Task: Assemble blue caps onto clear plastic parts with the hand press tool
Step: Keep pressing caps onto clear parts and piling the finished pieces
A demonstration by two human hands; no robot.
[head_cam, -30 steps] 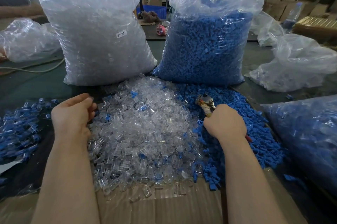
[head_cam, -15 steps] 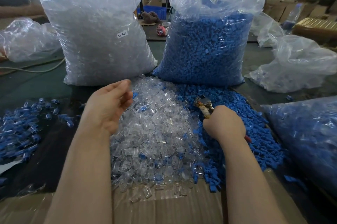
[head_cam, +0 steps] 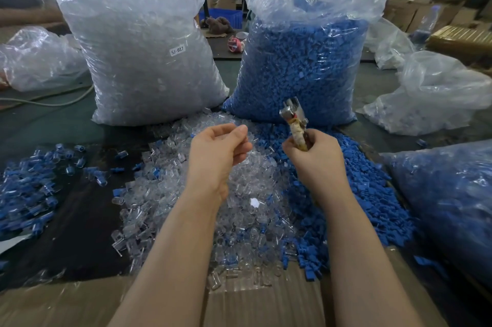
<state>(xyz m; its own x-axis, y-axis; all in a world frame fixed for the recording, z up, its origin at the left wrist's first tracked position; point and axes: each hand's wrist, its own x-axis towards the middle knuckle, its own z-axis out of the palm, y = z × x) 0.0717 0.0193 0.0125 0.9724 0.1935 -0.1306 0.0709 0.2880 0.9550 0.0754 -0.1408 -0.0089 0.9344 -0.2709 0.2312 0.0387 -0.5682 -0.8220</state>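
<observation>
Cluttered worktable point(head_cam: 66, 126), right hand point(head_cam: 315, 158) fingers grasping hand press tool point(head_cam: 295, 124), left hand point(head_cam: 215, 153) fingers loosely curled.

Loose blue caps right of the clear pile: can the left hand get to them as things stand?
Probably yes. The left hand hovers above the clear pile, the blue caps lie uncovered, though the right hand with the press tool is between.

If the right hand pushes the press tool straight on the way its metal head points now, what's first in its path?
Likely the bag of blue caps. The right hand holds the press tool with its head aimed up and away, already overlapping the bag's lower front in this view; the gap between them is unclear.
</observation>
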